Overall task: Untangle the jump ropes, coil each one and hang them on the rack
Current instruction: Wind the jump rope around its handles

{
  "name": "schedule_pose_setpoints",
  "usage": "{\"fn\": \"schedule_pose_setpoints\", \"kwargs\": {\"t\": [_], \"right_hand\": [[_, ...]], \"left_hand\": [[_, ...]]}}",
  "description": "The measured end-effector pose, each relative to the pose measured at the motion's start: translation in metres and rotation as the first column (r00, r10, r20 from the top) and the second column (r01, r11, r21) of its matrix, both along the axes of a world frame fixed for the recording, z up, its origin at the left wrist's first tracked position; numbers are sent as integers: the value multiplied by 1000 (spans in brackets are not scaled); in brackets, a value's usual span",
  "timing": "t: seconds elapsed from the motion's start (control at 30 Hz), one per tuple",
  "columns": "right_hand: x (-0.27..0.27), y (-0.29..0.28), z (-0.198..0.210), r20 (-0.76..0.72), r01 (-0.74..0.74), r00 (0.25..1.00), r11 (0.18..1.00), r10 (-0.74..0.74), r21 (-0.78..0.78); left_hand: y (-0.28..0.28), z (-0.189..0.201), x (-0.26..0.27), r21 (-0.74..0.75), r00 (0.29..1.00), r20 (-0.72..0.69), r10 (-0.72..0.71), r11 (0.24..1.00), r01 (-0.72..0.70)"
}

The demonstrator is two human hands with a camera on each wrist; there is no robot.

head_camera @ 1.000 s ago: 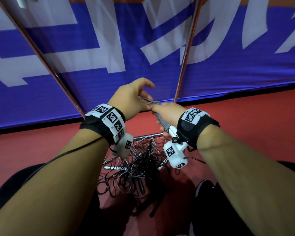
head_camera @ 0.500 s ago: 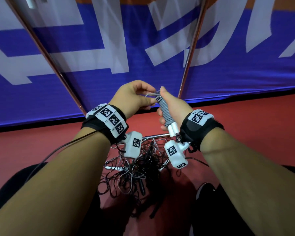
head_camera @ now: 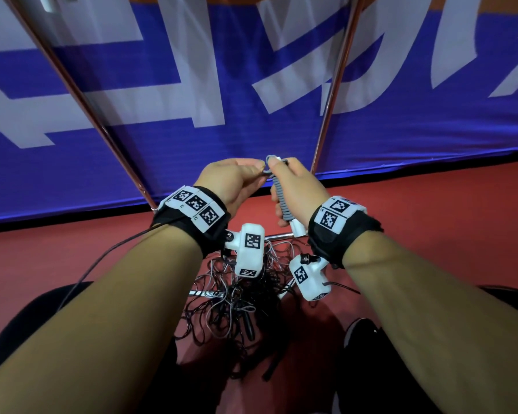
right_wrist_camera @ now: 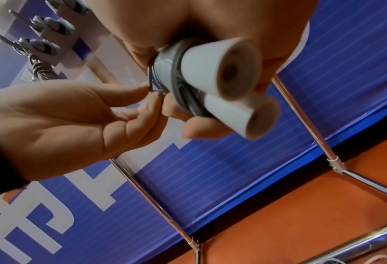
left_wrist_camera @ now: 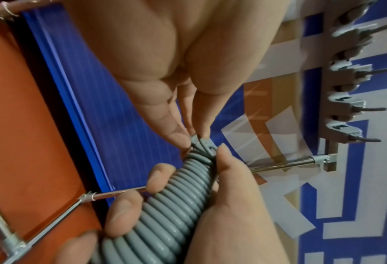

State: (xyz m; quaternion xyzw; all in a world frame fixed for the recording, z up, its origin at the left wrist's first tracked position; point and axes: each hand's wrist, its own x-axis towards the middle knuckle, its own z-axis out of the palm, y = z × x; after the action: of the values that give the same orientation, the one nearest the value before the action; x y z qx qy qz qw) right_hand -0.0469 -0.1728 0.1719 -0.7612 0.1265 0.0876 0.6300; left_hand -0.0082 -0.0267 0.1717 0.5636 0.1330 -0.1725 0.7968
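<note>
Rope (left_wrist_camera: 165, 210) grey, wound tightly round paired white handles (right_wrist_camera: 219, 71).

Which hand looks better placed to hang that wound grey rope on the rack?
Probably the right hand: it grips the coiled grey rope with both white handles. The left hand only pinches the cord's end at the top.

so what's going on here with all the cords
A person is tidying jump ropes. Their right hand grips one grey rope already wound tightly around its two white handles, while the left hand pinches the rope's loose end at the top of the coil, apparently securing it. A tangled pile of ropes lies on the red floor below. The rack's hooks show nothing hanging on them.
</note>
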Motion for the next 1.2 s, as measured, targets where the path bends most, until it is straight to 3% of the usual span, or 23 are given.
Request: {"fn": "schedule_pose_setpoints", "kwargs": {"t": [0.17, 0.33, 0.53, 0.87, 1.03, 1.2], "right_hand": [[4, -2, -1, -35, 18, 999, 1000, -18, 2], [4, -2, 3, -50, 14, 999, 1000, -13, 20], [2, -3, 4, -27, -38, 999, 999, 38, -18], [-5, -2, 3, 33, -131, 990, 981, 137, -144], [-8, -1, 5, 54, -152, 985, 976, 162, -154], [-5, -1, 11, 32, -149, 988, 988, 151, -49]], "left_hand": [[-3, 9, -2, 43, 997, 81, 16, 999, -20], [-5, 14, -9, 99, 988, 120, -100, 991, 88], [-1, 12, -6, 160, 976, 172, -135, 981, 107], [0, 6, -1, 57, 998, 17, 55, 997, -56], [6, 2, 4, -92, 986, -166, 3, 996, -19], [11, 4, 6, -279, 966, -237, -100, 960, 31]]}}
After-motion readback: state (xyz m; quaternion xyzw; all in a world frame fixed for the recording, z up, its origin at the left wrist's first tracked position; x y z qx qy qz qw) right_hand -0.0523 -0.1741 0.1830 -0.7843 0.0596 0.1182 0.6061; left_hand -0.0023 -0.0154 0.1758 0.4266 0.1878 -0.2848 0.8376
